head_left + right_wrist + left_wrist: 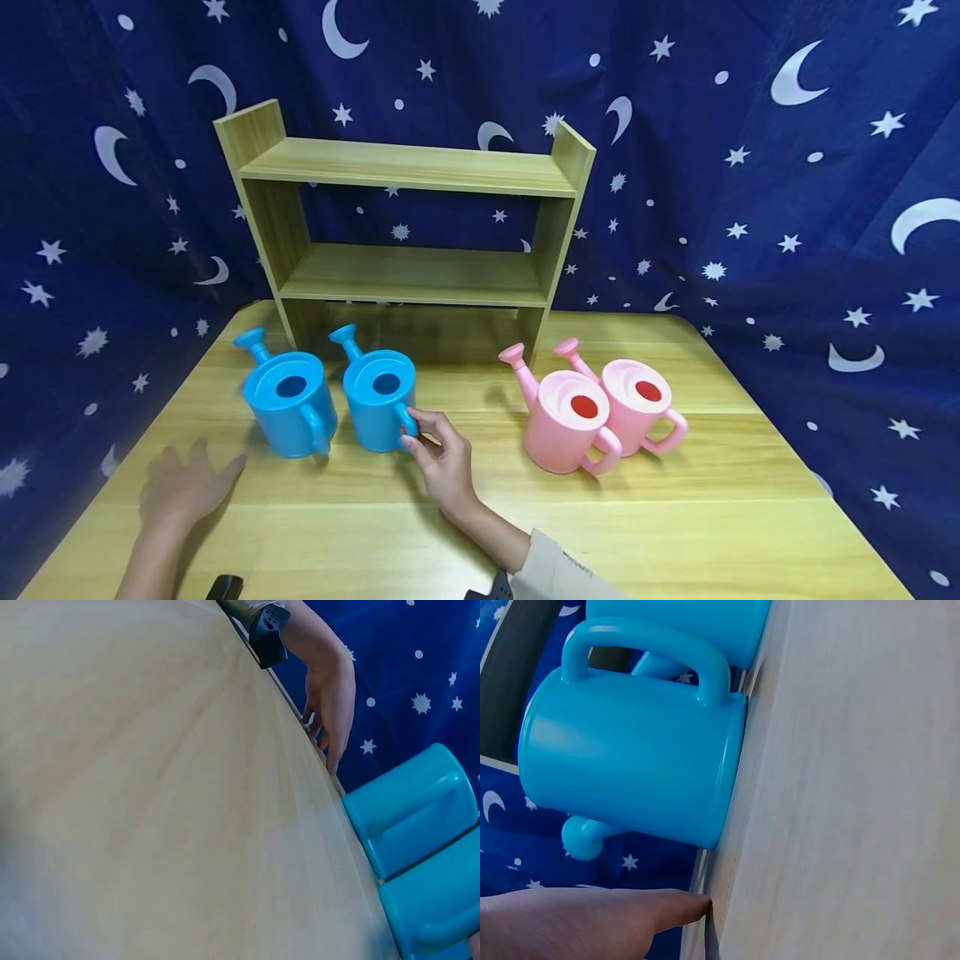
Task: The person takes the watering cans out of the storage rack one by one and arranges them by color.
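Note:
Two blue watering cans stand upright on the left half of the table. My right hand [450, 467] pinches the handle of the right blue watering can [373, 417] between thumb and fingers. In the right wrist view only a sliver of that hand shows at the right edge. To the left is the other blue watering can [279, 421], its handle turned towards me. My left hand [183, 490] rests on the tabletop, fingers spread, just in front of that left can. The left wrist view has a finger [679, 909] at the table surface, apart from the can's body.
Two pink watering cans, a front one [551, 437] and a back one [626, 379], stand close together on the right. Behind the cans rises a two-tier wooden shelf [420, 271]. A dark blue star-and-moon curtain [750, 208] surrounds the wooden table [675, 525].

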Motion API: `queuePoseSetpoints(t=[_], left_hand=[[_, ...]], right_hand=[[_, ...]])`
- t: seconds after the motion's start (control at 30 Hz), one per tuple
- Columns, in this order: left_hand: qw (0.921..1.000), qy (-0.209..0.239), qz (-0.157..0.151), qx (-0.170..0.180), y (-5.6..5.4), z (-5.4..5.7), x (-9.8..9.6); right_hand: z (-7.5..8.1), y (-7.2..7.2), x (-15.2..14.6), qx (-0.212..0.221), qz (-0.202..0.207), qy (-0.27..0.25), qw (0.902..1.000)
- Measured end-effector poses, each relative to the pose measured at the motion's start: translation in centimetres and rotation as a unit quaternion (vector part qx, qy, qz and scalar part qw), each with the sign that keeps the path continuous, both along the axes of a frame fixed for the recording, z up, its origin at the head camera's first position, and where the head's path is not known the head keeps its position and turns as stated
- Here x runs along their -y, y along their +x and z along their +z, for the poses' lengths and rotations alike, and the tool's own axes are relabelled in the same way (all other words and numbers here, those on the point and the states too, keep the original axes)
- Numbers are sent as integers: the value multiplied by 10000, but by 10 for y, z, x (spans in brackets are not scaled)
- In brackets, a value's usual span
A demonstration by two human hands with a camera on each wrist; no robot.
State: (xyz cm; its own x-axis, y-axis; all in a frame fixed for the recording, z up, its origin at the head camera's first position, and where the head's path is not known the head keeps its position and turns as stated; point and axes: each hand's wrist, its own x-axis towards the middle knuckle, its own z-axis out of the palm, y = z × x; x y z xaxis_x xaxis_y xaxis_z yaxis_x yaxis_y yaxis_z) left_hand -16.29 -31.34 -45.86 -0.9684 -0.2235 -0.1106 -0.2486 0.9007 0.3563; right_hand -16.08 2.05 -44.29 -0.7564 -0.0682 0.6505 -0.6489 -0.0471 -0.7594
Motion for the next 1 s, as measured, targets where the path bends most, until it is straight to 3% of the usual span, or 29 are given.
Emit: queuePoseSetpoints(t=[0.5, 0.83, 1.0], left_hand=[[10000, -56, -28, -58, -2, 2, -5], [10000, 14, 72, 51, 0, 5, -8], [10000, 29, 62, 52, 2, 5, -7]], right_hand=[[-2, -2, -2, 112, 186, -103, 9997], [-26, -15, -1, 141, 337, -245, 9990], [-28, -16, 0, 147, 397, -298, 9987]])
